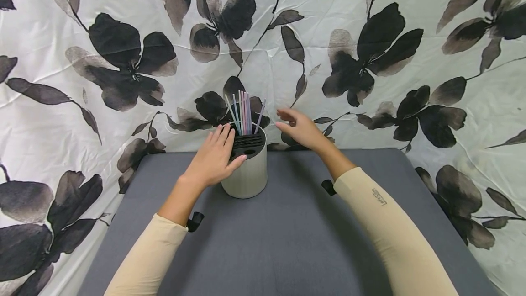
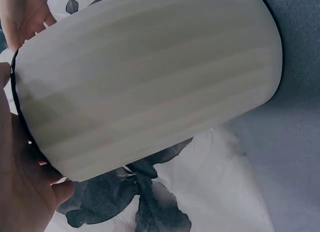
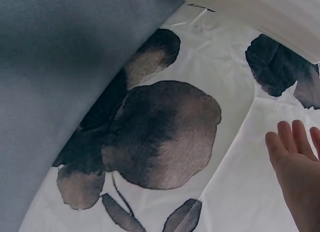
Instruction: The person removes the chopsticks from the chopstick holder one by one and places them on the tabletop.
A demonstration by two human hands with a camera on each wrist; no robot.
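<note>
Your left arm (image 1: pixel 149 257) reaches forward and inward, sleeve ending short of the bare wrist (image 1: pixel 182 196). Your left grip (image 1: pixel 213 156) shows its back, fingers extended close together and thumb spread sideways. Your right arm (image 1: pixel 388 229) slants forward and inward, also sleeved; your right grip (image 1: pixel 303 129) is raised, fingers slightly bent and pointing leftward.

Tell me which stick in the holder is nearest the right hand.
The rightmost stick, pale purple, its top leaning toward the right hand; a gap separates it from the other sticks, bunched to its left.
</note>
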